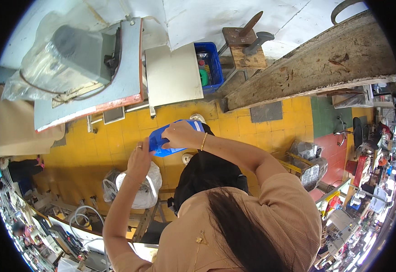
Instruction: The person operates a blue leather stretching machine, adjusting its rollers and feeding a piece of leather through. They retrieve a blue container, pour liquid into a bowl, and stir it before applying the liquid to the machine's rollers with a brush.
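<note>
Blue pkg (160, 151), illegible marks (197, 125), in L fingers (140, 146) & R fingers (168, 134).

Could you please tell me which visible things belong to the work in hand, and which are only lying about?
In use:
- blue packet, held by the left hand
- right hand, on the packet

Apparently just around:
- blue basket
- plastic-covered machine
- pale board

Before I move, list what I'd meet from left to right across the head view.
Plastic-covered machine → left hand → blue package → dark grey floor patch → red floor tiles.
</note>
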The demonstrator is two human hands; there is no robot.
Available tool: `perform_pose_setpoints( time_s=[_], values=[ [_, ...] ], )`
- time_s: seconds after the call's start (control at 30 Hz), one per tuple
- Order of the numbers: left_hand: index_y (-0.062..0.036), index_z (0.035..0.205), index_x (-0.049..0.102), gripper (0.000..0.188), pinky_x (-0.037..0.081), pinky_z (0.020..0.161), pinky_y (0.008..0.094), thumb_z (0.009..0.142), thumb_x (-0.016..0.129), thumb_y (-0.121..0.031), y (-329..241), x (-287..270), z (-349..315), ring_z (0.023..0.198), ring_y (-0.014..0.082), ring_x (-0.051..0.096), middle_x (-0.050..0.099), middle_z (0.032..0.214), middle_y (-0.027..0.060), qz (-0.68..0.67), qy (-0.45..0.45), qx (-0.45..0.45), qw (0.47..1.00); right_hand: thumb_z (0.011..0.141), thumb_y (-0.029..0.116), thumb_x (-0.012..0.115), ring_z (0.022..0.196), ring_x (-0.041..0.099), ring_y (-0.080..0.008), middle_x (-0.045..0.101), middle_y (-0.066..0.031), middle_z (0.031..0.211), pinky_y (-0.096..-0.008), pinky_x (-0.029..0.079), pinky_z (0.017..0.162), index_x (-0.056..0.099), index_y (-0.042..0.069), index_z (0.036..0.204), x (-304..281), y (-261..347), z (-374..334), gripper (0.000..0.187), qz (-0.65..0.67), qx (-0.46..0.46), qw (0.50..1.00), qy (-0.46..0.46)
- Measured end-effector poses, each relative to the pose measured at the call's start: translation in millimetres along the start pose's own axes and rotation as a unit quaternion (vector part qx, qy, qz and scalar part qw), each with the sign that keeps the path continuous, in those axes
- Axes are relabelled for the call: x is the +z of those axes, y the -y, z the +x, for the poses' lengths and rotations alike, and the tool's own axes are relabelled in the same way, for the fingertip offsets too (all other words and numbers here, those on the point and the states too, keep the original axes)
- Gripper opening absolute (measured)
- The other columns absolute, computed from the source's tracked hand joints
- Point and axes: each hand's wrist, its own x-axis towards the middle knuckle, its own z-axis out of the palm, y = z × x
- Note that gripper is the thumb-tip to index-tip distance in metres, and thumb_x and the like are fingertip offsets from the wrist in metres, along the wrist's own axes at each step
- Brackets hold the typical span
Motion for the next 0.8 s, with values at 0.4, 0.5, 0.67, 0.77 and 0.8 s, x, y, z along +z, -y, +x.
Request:
perform_pose_setpoints(
  time_s=[0.4,0.5,0.67,0.77,0.8],
  values=[
    [-0.0029,0.120,0.047,0.041,0.052,0.072,0.0450,0.089,0.064,-0.023,-19.1,35.4,187.7,0.085,0.0395,0.065,0.062,0.092,0.0218,0.040,0.041,0.039,0.998,0.076,0.039,0.070,0.077,0.068,-0.0302,0.069,-0.0148,0.078,-0.0431,0.053,0.066,0.069,0.011,0.091,-43.8,-154.8,21.4,0.032,0.095,0.130,0.987,-0.023],
    [-0.0011,0.130,0.042,0.055,0.051,0.075,0.0460,0.087,0.067,-0.025,-4.9,35.6,249.8,0.087,0.0400,0.064,0.060,0.101,0.0250,0.103,0.146,0.190,0.966,0.076,0.038,0.069,0.068,0.069,-0.0302,0.069,-0.0143,0.073,-0.0427,0.053,0.062,0.068,0.012,0.093,-51.2,-199.0,34.4,0.031,0.099,0.153,0.983,-0.006],
    [-0.0013,0.119,0.046,0.050,0.053,0.070,0.0471,0.090,0.063,-0.039,-43.6,49.6,336.6,0.083,0.0395,0.066,0.062,0.096,0.0250,0.042,0.180,-0.013,0.983,0.078,0.038,0.069,0.066,0.069,-0.0299,0.069,-0.0133,0.071,-0.0422,0.052,0.061,0.067,0.012,0.093,-70.3,-260.3,52.3,0.030,0.075,0.186,0.980,0.003],
    [-0.0023,0.115,0.045,0.047,0.054,0.063,0.0486,0.092,0.061,-0.041,-72.0,52.5,382.7,0.076,0.0389,0.067,0.062,0.091,0.0226,0.039,0.146,-0.176,0.973,0.080,0.039,0.068,0.065,0.068,-0.0300,0.069,-0.0124,0.070,-0.0423,0.052,0.063,0.067,0.013,0.094,-81.2,-281.7,60.9,0.030,0.060,0.208,0.976,-0.020],
    [-0.0028,0.114,0.045,0.046,0.054,0.060,0.0491,0.093,0.060,-0.040,-78.4,52.6,397.1,0.074,0.0385,0.067,0.062,0.089,0.0214,0.049,0.123,-0.217,0.967,0.080,0.039,0.068,0.065,0.068,-0.0302,0.069,-0.0124,0.070,-0.0425,0.051,0.064,0.067,0.013,0.094,-85.0,-288.4,64.2,0.030,0.059,0.208,0.976,-0.039]
  ],
)
